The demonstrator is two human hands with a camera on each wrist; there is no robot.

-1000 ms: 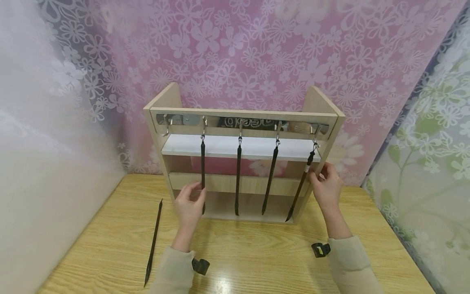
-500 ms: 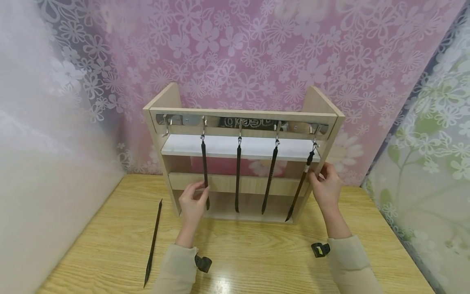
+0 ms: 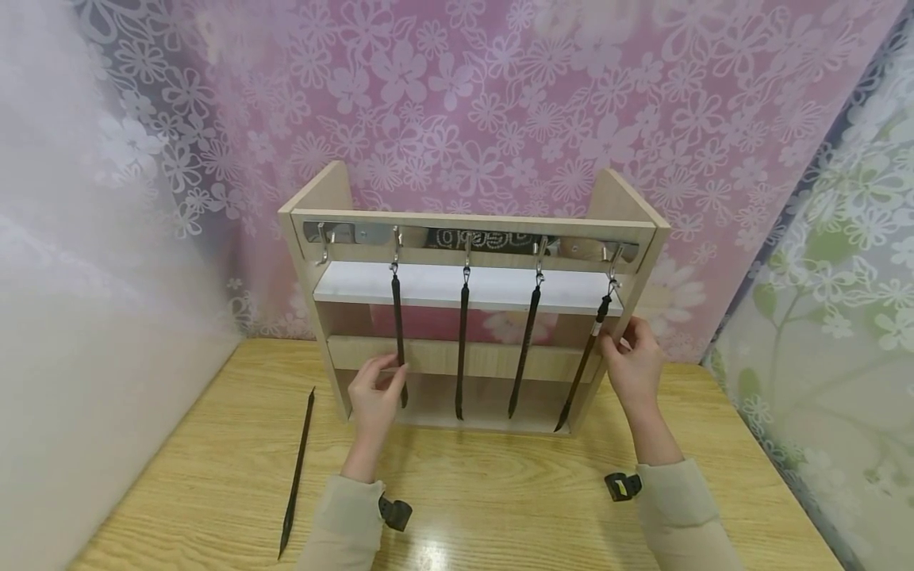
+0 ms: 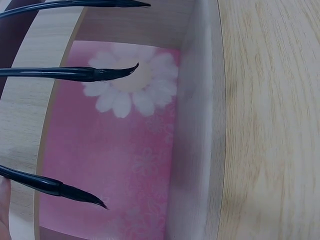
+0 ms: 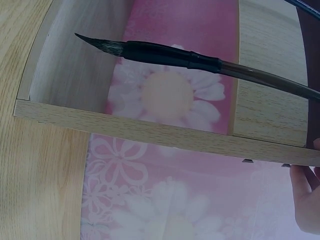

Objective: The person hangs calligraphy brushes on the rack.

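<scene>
Dark calligraphy brushes hang by loops from metal hooks on the front of a small wooden shelf (image 3: pixel 493 214). My left hand (image 3: pixel 374 392) pinches the leftmost hanging brush (image 3: pixel 398 313) low on its handle, and that brush leans slightly, tip to the right. Beside it hang a second brush (image 3: pixel 462 349) and a third brush (image 3: pixel 524 353). At the far right a brown-handled brush (image 3: pixel 589 349) hangs near the side panel (image 5: pixel 165 137). My right hand (image 3: pixel 635 369) grips this panel's edge, with some fingers hidden behind it. Dark curved bristle tips (image 4: pixel 117 72) show in the left wrist view.
Another brush (image 3: pixel 297 476) lies on the wooden table (image 3: pixel 500 492) left of the shelf. The leftmost hook (image 3: pixel 324 246) carries nothing. A white board (image 3: pixel 428 284) crosses the shelf behind the handles. A pink flowered cloth (image 3: pixel 471 103) stands behind.
My left hand has shifted slightly right with the leftmost hanging brush, swinging its lower end right, then stayed nearly still. My right hand has stayed on the side panel.
</scene>
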